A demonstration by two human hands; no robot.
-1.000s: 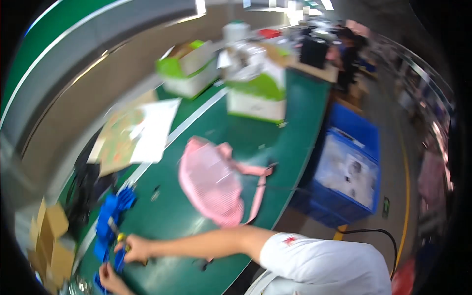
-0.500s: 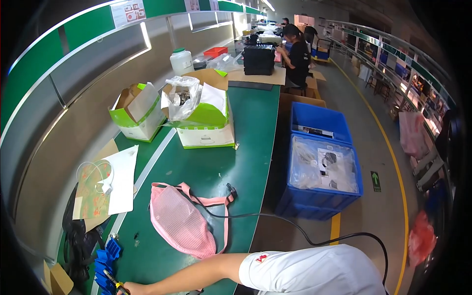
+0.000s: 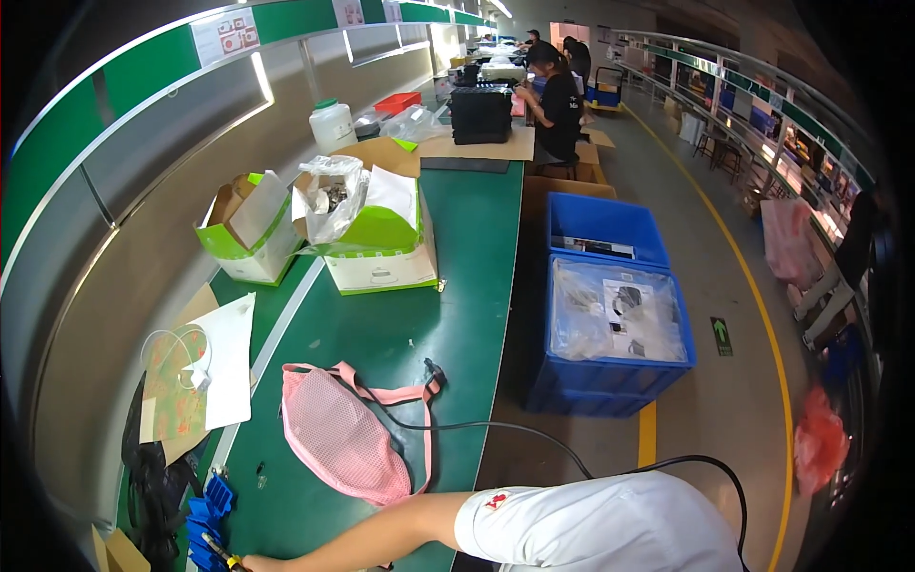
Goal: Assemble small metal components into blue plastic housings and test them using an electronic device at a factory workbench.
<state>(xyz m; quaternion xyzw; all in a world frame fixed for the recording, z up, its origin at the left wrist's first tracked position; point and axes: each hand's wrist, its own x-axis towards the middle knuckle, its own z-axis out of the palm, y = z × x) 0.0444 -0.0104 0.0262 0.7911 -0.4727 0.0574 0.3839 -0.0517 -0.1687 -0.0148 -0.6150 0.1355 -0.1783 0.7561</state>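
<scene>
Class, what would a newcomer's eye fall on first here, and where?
Probably the pink bag, lying on the green table just beyond the arm. Next, the blue bin topped with clear plastic, right of the table. Then, at lower left, the right hand holding a yellow-handled tool beside blue pieces.

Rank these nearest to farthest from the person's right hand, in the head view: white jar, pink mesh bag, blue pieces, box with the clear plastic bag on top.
From the right hand:
1. Blue pieces, just forward, to its left.
2. Pink mesh bag, forward and right.
3. Box, beyond the mesh bag.
4. White jar, behind the box.
</scene>
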